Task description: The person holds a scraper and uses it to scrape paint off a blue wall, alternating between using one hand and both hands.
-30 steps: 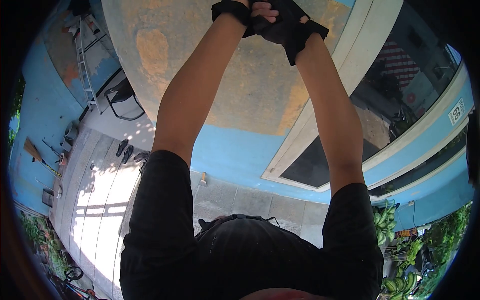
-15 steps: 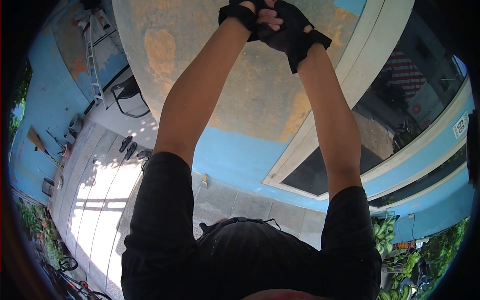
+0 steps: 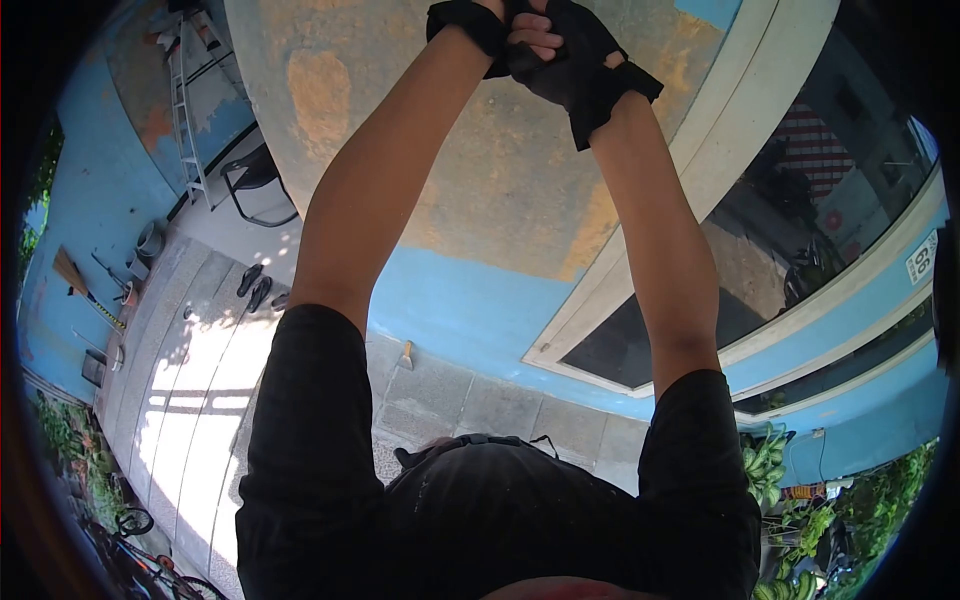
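Observation:
Both my hands are at the top edge of the view, close together in front of a wall (image 3: 440, 160) with patchy grey and orange areas where the blue paint is gone. My left hand (image 3: 492, 22), in a black fingerless glove, is partly cut off by the frame; it looks closed, pressed against the other. My right hand (image 3: 568, 55) wears the same kind of glove, its bare fingers curled in. Whatever the hands grip is hidden or above the frame. A scraper-like tool (image 3: 406, 355) with a light handle lies on the paving at the wall's foot.
A white-framed window (image 3: 690, 150) borders the wall on the right. At the left are a metal ladder (image 3: 183, 110), a black chair (image 3: 258, 180), sandals (image 3: 255, 288) and a broom (image 3: 72, 272). Plants (image 3: 765, 465) grow at the lower right, and a bicycle (image 3: 150, 560) is at the lower left.
Both hands have shifted slightly left in the view and stay together. The left elbow has swung a little outward, and more of the scraper-like tool's surroundings shows.

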